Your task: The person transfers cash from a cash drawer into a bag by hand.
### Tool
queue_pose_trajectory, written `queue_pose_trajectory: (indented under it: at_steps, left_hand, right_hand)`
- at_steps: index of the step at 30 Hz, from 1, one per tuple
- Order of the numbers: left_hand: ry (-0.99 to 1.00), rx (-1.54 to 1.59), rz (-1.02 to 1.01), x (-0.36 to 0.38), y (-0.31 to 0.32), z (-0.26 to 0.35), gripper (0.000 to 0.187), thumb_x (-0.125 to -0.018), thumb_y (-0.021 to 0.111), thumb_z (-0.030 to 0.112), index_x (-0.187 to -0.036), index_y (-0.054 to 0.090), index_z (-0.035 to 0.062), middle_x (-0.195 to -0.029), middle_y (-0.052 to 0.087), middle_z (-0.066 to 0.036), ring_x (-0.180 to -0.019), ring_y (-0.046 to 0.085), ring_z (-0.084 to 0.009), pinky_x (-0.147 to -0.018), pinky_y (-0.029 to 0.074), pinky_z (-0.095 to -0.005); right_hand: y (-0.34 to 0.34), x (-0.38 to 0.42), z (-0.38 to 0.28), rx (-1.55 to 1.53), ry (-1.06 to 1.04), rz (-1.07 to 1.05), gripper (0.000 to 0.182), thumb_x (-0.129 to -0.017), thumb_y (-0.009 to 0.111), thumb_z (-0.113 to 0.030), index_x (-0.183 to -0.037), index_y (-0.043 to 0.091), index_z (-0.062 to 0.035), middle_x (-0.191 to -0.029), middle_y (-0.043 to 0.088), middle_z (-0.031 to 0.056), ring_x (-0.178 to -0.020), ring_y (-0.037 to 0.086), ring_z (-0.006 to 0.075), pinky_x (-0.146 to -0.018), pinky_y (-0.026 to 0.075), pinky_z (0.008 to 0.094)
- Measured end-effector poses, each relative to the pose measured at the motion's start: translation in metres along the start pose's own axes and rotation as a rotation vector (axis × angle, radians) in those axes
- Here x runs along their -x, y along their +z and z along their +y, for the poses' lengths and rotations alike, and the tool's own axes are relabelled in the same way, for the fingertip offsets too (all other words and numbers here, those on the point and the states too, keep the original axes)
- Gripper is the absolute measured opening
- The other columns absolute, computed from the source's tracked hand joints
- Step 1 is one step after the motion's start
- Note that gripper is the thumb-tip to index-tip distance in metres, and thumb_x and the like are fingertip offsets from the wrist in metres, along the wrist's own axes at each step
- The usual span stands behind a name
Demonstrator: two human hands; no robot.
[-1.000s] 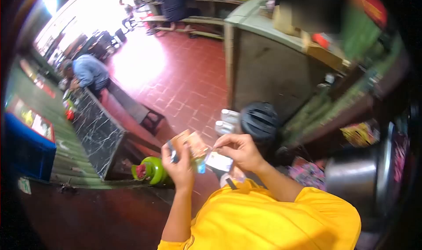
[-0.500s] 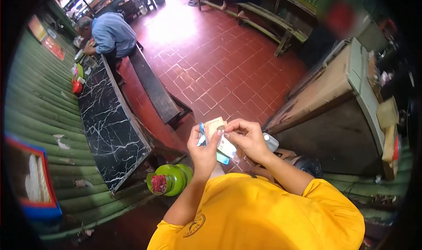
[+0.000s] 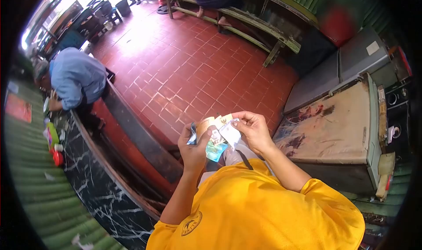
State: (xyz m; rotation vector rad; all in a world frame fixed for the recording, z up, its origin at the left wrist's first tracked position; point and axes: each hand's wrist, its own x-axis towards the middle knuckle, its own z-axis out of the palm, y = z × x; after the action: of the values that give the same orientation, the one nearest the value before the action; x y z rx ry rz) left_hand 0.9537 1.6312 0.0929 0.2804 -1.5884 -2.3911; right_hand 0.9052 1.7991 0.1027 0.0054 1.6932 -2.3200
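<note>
Several banknotes (image 3: pixel 216 138) are fanned out between my two hands at the centre of the head view. My left hand (image 3: pixel 194 150) is closed on the yellowish and bluish-green notes, thumb across their front. A blue piece sticks out at that hand's outer side. Thumb and fingers of my right hand (image 3: pixel 252 132) pinch a pale whitish note (image 3: pixel 231 133) at the right of the fan, close against the others. The notes' lower parts overlap, so some of their faces are hidden.
On the left runs a black marbled table (image 3: pixel 94 197), with a dark bench (image 3: pixel 145 131) beside it. A person in a blue shirt (image 3: pixel 77 76) leans over its far end. To the right stands a stained chest (image 3: pixel 327 127). Wooden benches (image 3: pixel 250 19) with a seated person line the back.
The view has turned and moved forward, and the green gas cylinder has left it. My hands have drawn slightly apart; the notes are spread wider, with the pale one at my right fingers.
</note>
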Motion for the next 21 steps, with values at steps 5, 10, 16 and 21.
queue_pose_trajectory:
  at_steps: [5,10,16,21]
  left_hand:
    - [-0.037,-0.024,-0.078,-0.131,-0.019,-0.028,0.019,-0.085,0.064,-0.002,-0.104,0.061,-0.0010,-0.094,0.064,-0.003,-0.085,0.060,-0.0089,-0.075,0.048,-0.0221]
    - [-0.080,-0.073,0.083,-0.275,-0.040,-0.027,0.018,-0.086,0.062,-0.002,-0.104,0.062,-0.0007,-0.092,0.065,-0.002,-0.082,0.060,-0.0088,-0.075,0.047,-0.0226]
    - [0.009,-0.122,0.309,-0.418,-0.055,0.027,0.020,-0.083,0.065,-0.005,-0.102,0.063,-0.0004,-0.091,0.066,-0.003,-0.079,0.062,-0.0098,-0.071,0.050,-0.0231]
    - [0.003,-0.002,0.489,-0.528,-0.104,0.036,0.020,-0.081,0.067,-0.005,-0.100,0.062,0.0005,-0.089,0.066,-0.005,-0.075,0.063,-0.0099,-0.067,0.050,-0.0236]
  right_hand:
    - [0.000,-0.134,0.016,0.267,-0.120,0.006,0.015,-0.088,0.059,0.005,-0.101,0.065,0.0023,-0.078,0.066,0.0027,-0.067,0.059,0.0032,-0.057,0.046,0.0180]
    - [0.022,-0.289,-0.017,0.148,-0.038,-0.238,0.009,-0.088,0.057,0.006,-0.095,0.062,0.0024,-0.089,0.064,0.0036,-0.082,0.059,0.0079,-0.073,0.048,0.0216]
    - [0.108,-0.464,-0.062,0.301,0.152,-0.841,0.009,-0.088,0.055,0.005,-0.095,0.061,0.0023,-0.088,0.063,0.0049,-0.087,0.060,0.0103,-0.079,0.048,0.0245]
    - [0.197,-0.596,-0.052,0.406,0.271,-1.156,0.013,-0.087,0.055,0.007,-0.098,0.061,0.0034,-0.095,0.066,0.0088,-0.092,0.062,0.0130,-0.085,0.049,0.0267]
